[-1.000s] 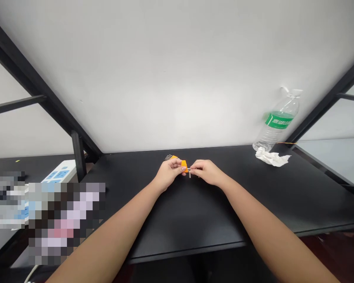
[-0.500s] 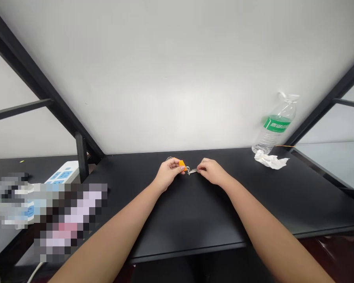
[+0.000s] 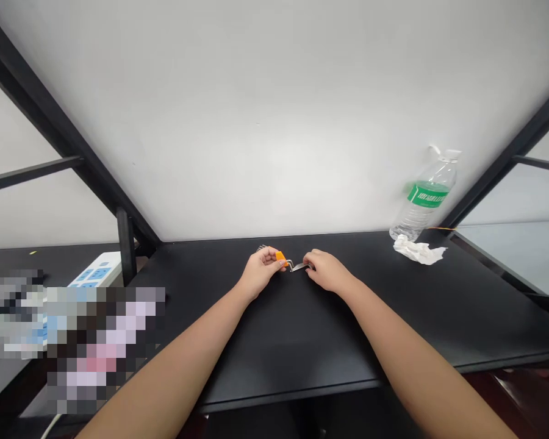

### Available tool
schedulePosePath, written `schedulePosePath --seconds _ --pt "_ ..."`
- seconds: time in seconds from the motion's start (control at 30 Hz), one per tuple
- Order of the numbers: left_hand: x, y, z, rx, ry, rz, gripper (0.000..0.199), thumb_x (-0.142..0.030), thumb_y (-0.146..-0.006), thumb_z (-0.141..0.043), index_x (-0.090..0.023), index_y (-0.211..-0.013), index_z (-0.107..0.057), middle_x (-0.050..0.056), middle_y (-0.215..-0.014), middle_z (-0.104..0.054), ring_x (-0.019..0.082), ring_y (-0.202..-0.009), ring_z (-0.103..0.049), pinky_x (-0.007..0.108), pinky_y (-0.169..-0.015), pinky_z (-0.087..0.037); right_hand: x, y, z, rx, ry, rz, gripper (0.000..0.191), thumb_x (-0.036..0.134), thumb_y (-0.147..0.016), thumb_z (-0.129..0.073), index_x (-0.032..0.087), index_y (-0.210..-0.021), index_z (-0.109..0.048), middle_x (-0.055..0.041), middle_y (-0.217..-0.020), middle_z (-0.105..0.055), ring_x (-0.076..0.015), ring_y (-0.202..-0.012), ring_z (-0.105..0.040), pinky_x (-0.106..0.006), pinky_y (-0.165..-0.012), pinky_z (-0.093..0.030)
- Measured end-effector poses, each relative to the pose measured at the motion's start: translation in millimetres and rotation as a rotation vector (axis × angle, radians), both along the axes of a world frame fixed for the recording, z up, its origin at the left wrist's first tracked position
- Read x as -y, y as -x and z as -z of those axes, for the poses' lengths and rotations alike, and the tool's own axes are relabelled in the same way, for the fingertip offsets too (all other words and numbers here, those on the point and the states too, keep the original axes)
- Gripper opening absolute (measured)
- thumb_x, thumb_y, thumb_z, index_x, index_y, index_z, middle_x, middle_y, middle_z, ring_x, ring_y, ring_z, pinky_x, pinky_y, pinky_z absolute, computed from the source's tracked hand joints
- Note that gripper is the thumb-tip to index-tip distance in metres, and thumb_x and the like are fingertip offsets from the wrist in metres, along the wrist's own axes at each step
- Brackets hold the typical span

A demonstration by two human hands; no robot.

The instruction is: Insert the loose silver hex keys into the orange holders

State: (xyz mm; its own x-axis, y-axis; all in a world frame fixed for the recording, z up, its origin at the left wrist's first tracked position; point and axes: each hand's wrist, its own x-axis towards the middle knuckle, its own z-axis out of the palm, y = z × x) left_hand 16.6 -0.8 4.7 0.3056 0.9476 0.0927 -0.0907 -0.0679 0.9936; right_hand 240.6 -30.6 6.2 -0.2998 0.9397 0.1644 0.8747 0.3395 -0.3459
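My left hand (image 3: 259, 271) is closed around an orange hex key holder (image 3: 280, 258), just above the black tabletop. Thin metal tips poke out past the far-left side of its fingers. From the holder's right side, bent silver hex keys (image 3: 297, 266) reach across toward my right hand (image 3: 324, 268). The fingers of that hand are pinched on the far ends of these keys. How many keys it grips is hidden by the fingers.
A clear water bottle with a green label (image 3: 427, 194) leans at the wall, right of my hands. Crumpled white tissue (image 3: 418, 250) lies before it. On the left are a white power strip (image 3: 101, 268) and a black metal frame post (image 3: 126, 244).
My right hand has shifted slightly left along the keys, its fingers now nearer the holder. My left hand keeps its hold, and the view has tilted a little.
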Motion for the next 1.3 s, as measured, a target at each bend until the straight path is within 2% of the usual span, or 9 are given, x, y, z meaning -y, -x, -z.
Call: schedulePosePath --seconds 0.17,0.33,0.47,0.67,0.8,0.93,1.1,1.3 --pt "2 1 -1.7 -0.007 -0.01 -0.011 0.035 -0.034 -0.067 -0.087 -0.017 -0.079 -0.058 0.004 -0.08 -0.074 0.017 -0.071 -0.07 0.035 -0.078 -0.056 0 -3 1.8 -0.026 0.019 -0.005 0.018 0.01 -0.09 -0.056 0.02 -0.089 -0.071 -0.0049 -0.098 -0.063 -0.0144 -0.083 -0.059 -0.025 -0.079 -0.043" --pt "1 2 -1.0 -0.041 -0.016 -0.013 0.035 -0.036 -0.068 -0.085 -0.017 -0.079 -0.058 0.004 -0.079 -0.074 0.018 -0.07 -0.07 0.037 -0.077 -0.056 2 -3 0.0 -0.055 0.009 -0.017 0.021 0.011 -0.088 -0.056 0.021 -0.101 -0.07 -0.0031 -0.096 -0.064 -0.014 -0.081 -0.058 -0.025 -0.077 -0.042" --pt "0 2 1.1 -0.035 -0.021 -0.001 0.034 -0.035 -0.069 -0.085 -0.017 -0.08 -0.058 0.004 -0.078 -0.074 0.018 -0.069 -0.07 0.036 -0.077 -0.056 6 0 -5.8 0.008 0.032 0.002 0.017 0.011 -0.088 -0.055 0.02 -0.084 -0.069 -0.0039 -0.091 -0.065 -0.014 -0.077 -0.058 -0.025 -0.073 -0.04" --pt "0 1 3.2 -0.036 -0.008 0.007 0.034 -0.033 -0.068 -0.085 -0.017 -0.08 -0.058 0.004 -0.078 -0.074 0.017 -0.069 -0.069 0.035 -0.077 -0.056 18 5 -18.0 0.148 0.19 0.067 0.01 0.011 -0.072 -0.065 0.019 -0.069 -0.059 -0.0051 -0.081 -0.066 -0.0146 -0.062 -0.054 -0.027 -0.056 -0.033" --pt "1 -1 3.8 -0.043 -0.007 0.036 0.035 -0.033 -0.067 -0.086 -0.017 -0.079 -0.058 0.003 -0.077 -0.073 0.017 -0.068 -0.069 0.035 -0.076 -0.057 18 -5 -22.2 -0.051 0.116 -0.007 0.011 0.01 -0.075 -0.06 0.02 -0.073 -0.058 -0.0006 -0.074 -0.064 -0.0134 -0.063 -0.054 -0.025 -0.059 -0.036" --pt "1 -2 4.1 -0.056 -0.012 0.057 0.033 -0.033 -0.067 -0.087 -0.017 -0.08 -0.061 0.004 -0.078 -0.074 0.018 -0.069 -0.069 0.036 -0.076 -0.057 14 -10 -23.3 -0.3 0.044 -0.086 0.01 0.012 -0.086 -0.056 0.02 -0.084 -0.062 0.0009 -0.079 -0.064 -0.0119 -0.067 -0.056 -0.024 -0.064 -0.042" --pt "2 0 3.4 -0.074 -0.019 0.083 0.031 -0.033 -0.069 -0.086 -0.017 -0.081 -0.063 0.003 -0.078 -0.074 0.017 -0.069 -0.069 0.035 -0.078 -0.057 14 -6 -23.5 -0.334 -0.055 -0.156 0.016 0.011 -0.091 -0.056 0.02 -0.087 -0.068 -0.0013 -0.088 -0.066 -0.0128 -0.075 -0.058 -0.026 -0.071 -0.044" --pt "9 -2 -1.0 -0.158 -0.043 0.15 0.025 -0.031 -0.071 -0.084 -0.018 -0.083 -0.066 0.004 -0.08 -0.075 0.019 -0.075 -0.071 0.037 -0.081 -0.058 19 4 -25.2 -0.351 -0.07 -0.185 0.021 0.01 -0.093 -0.054 0.02 -0.091 -0.072 -0.0043 -0.095 -0.068 -0.0149 -0.084 -0.062 -0.029 -0.08 -0.048"
